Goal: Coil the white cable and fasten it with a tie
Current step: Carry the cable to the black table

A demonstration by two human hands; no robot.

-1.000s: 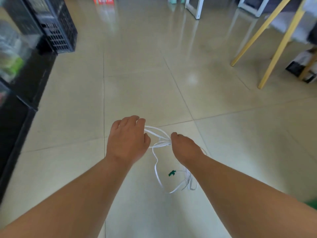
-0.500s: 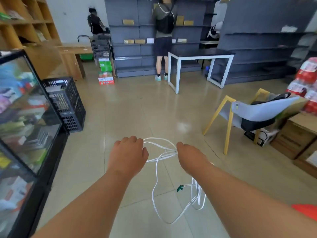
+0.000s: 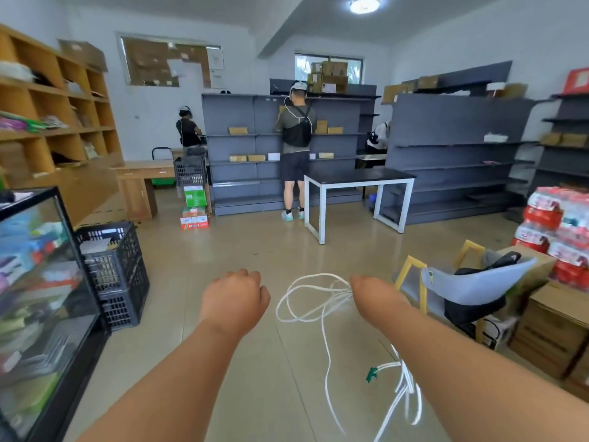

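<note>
The white cable (image 3: pixel 301 309) hangs in loose loops from my right hand (image 3: pixel 376 298), which grips the bunched strands at its fingertips. More of the cable trails down under my right forearm, and a small green tie (image 3: pixel 371 374) sits on it there. My left hand (image 3: pixel 234 298) is held as a fist a short way left of the loops, seen from the back, apart from the cable and with nothing visible in it.
A black glass-fronted cabinet (image 3: pixel 41 298) and stacked black crates (image 3: pixel 114 272) stand on the left. On the right are a grey chair with yellow legs (image 3: pixel 471 285) and cardboard boxes (image 3: pixel 554 327). A person (image 3: pixel 294 148) stands at grey shelves beside a dark table (image 3: pixel 357 180).
My view has tilted up from the floor to the room. My left hand has come off the cable and the hands have moved apart; the loops now hang from the right hand alone.
</note>
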